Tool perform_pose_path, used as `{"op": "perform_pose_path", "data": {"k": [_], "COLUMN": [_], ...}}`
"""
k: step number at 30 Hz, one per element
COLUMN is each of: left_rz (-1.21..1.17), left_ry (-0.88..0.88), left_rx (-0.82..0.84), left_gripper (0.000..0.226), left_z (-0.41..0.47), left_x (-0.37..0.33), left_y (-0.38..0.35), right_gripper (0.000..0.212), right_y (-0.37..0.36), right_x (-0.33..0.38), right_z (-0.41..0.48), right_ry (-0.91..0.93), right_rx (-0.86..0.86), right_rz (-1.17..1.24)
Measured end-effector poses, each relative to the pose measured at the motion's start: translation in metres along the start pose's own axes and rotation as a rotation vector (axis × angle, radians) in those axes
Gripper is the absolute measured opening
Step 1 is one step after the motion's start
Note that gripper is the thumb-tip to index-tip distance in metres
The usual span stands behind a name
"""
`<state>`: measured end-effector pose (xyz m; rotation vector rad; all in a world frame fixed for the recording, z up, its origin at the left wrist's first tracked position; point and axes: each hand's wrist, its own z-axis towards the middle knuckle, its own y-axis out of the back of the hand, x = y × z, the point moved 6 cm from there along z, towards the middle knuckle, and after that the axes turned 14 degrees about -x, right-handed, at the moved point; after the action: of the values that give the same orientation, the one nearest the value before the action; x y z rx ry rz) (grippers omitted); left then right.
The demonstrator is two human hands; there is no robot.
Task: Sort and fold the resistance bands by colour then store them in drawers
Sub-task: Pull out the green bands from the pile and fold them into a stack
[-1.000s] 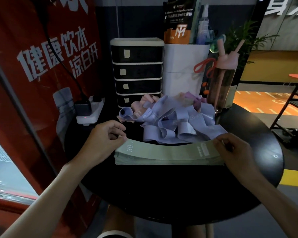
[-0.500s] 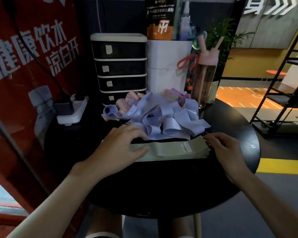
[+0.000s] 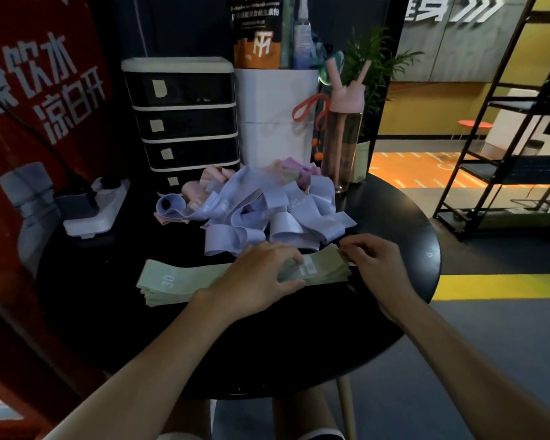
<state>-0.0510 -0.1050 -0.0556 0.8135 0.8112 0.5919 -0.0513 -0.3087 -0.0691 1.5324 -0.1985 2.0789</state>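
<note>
Left hand: moved from green stack left end to middle, pressing flat.
Right hand: pinching right end.
Verdict: I expect folding.

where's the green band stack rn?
Head view: the green band stack lies flat, front-centre on the black round table, just in front of the lavender band pile. The left hand rests on its middle; the right hand pinches its right end.
</note>
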Motion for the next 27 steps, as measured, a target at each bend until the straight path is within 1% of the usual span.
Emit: {"op": "perform_pose_path", "data": {"k": [4, 9, 12, 15, 18, 20, 21, 22, 24, 26, 27], "left_rz": [-0.049, -0.086, -0.086, -0.049, -0.05, -0.022, 0.032, 0.106, 0.226, 0.216, 0.156], "left_ry": [-0.003, -0.002, -0.005, -0.008, 0.004, 0.014, 0.027, 0.064, 0.211, 0.361, 0.407], "left_rx": [-0.024, -0.045, -0.05, -0.086, -0.203, -0.369, -0.465, -0.54, -0.597, -0.532, -0.478], "left_gripper": [0.032, 0.029, 0.033, 0.037, 0.031, 0.034, 0.036, 0.038, 0.04, 0.045, 0.054], "left_z": [0.0, 0.001, 0.001, -0.005, -0.018, -0.035, -0.046, -0.057, -0.082, -0.103, -0.111], "left_x": [0.0, 0.003, 0.001, 0.004, 0.015, 0.027, 0.036, 0.046, 0.074, 0.099, 0.107], "left_y": [-0.003, -0.008, -0.007, 0.005, 0.033, 0.062, 0.077, 0.091, 0.108, 0.108, 0.103], "right_gripper": [0.034, 0.029, 0.025, 0.028, 0.026, 0.023, 0.021, 0.019, 0.015, 0.015, 0.015], "right_y": [0.001, 0.003, 0.002, 0.0, 0.0, 0.0, 0.0, 0.0, -0.001, -0.002, -0.002], "right_x": [-0.006, -0.005, -0.002, 0.004, 0.006, 0.008, 0.009, 0.01, 0.011, 0.009, 0.008], "right_z": [0.001, 0.001, -0.001, -0.004, -0.006, -0.007, -0.007, -0.007, -0.007, -0.007, -0.007], "right_ry": [-0.037, -0.037, -0.02, 0.013, 0.026, 0.029, 0.041, 0.055, 0.086, 0.093, 0.091], "right_rx": [-0.021, -0.03, -0.01, 0.007, 0.022, 0.027, 0.029, 0.032, 0.045, 0.058, 0.064], "right_rz": [0.016, 0.03, 0.023, 0.03, 0.029, 0.037, 0.035, 0.026, -0.002, -0.013, -0.014]}}
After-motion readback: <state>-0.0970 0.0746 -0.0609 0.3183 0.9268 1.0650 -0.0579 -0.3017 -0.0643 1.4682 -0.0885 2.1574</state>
